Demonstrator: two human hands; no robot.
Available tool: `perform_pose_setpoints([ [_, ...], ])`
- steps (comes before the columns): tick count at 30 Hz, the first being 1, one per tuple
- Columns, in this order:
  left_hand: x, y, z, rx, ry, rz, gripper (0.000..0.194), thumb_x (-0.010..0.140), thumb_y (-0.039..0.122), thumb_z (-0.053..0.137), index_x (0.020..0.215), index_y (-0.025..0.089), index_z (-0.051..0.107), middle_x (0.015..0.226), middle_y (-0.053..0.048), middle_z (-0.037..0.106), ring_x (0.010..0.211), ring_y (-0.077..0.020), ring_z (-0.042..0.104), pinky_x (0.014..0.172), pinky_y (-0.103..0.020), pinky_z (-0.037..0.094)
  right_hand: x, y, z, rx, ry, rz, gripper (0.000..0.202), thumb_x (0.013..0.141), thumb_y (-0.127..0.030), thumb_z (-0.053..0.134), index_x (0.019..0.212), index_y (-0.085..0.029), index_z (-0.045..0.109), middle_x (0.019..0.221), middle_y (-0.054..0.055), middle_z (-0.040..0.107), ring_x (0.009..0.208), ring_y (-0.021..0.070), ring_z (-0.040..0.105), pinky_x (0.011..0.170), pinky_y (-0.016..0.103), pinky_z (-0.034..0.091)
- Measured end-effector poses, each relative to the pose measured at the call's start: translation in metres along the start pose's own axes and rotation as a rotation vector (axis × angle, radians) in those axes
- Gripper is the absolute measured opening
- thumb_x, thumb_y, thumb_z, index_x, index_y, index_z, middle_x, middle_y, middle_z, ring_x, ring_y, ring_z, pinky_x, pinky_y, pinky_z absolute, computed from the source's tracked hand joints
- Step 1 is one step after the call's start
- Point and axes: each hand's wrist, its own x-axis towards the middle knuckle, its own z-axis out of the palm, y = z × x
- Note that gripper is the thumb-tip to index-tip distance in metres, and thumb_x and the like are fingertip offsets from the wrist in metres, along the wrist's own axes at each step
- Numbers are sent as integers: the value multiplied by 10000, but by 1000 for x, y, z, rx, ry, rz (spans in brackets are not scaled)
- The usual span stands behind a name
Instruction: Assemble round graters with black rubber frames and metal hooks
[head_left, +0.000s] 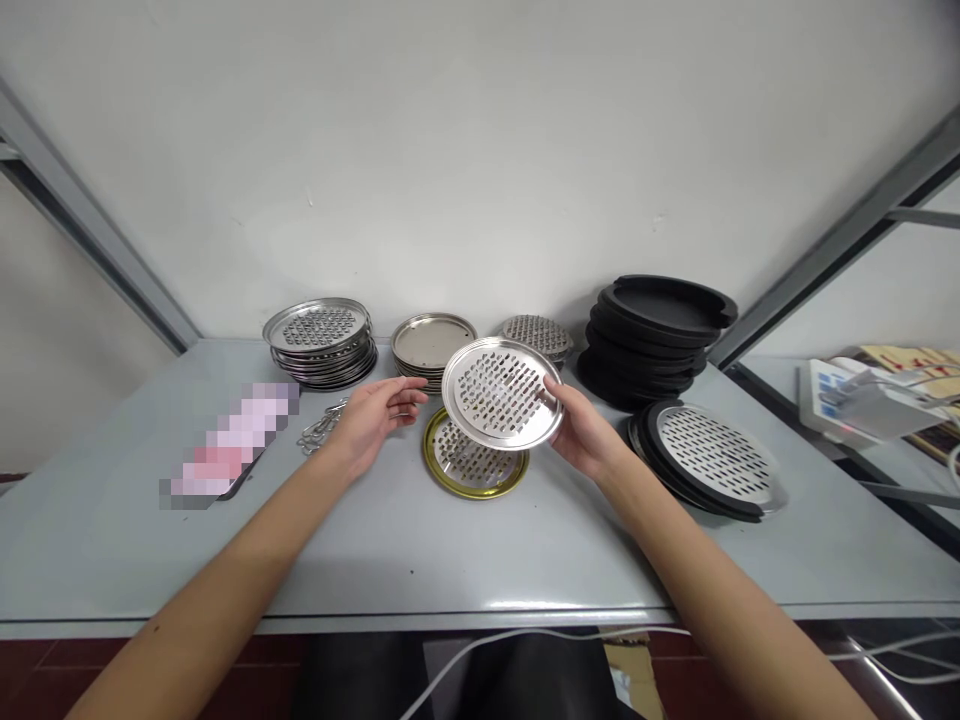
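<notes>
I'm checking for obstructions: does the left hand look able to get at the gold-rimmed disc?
Probably yes: the left hand looks empty and is near the gold-rimmed disc, whose left edge is exposed. The silver disc in the right hand hides part of its far side.

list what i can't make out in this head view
Head view:
Right hand: most fingers, behind the held perforated disc
Gold-rimmed perforated disc: part of its far edge, behind the held perforated disc
Metal wire pieces: one side, behind the left hand
Flat object at left: surface detail, blurred by pixelation
</notes>
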Motion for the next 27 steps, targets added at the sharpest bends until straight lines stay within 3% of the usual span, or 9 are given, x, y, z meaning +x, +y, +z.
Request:
perform_pose_setpoints([
  [7, 0, 2, -1, -8, -41, -3, 323, 738, 330, 656, 958, 99, 712, 799, -74, 682, 673, -141, 585, 653, -262, 461, -1, -1, 0, 23, 13, 26, 164, 838, -311, 628, 933, -188, 682, 942, 26, 728, 828, 160, 685, 791, 282, 570],
  [19, 1, -6, 0, 140, -26, 69, 373, 732, 421, 718, 973, 136, 704, 865, -85, 718, 672, -131, 603, 695, -289, 491, 0, -2, -2, -8, -13, 36, 228, 855, -410, 555, 920, -225, 670, 865, 7, 719, 786, 182, 674, 764, 336, 556],
  [24, 4, -9, -1, 232, 55, 146, 386, 663, 437, 776, 888, 128, 722, 858, -111, 735, 713, -173, 650, 719, -322, 515, 1, -3, -4, -29, -24, -5, 147, 788, -364, 656, 831, -224, 653, 750, -28, 694, 640, 133, 634, 615, 259, 535],
  [27, 2, -8, 0, 324, 68, 228, 415, 706, 483, 739, 935, 139, 714, 906, -115, 736, 785, -207, 672, 712, -319, 522, -1, -3, -3, -42, -56, -43, 189, 735, -355, 724, 850, -223, 654, 729, -33, 684, 595, 111, 610, 552, 222, 516],
])
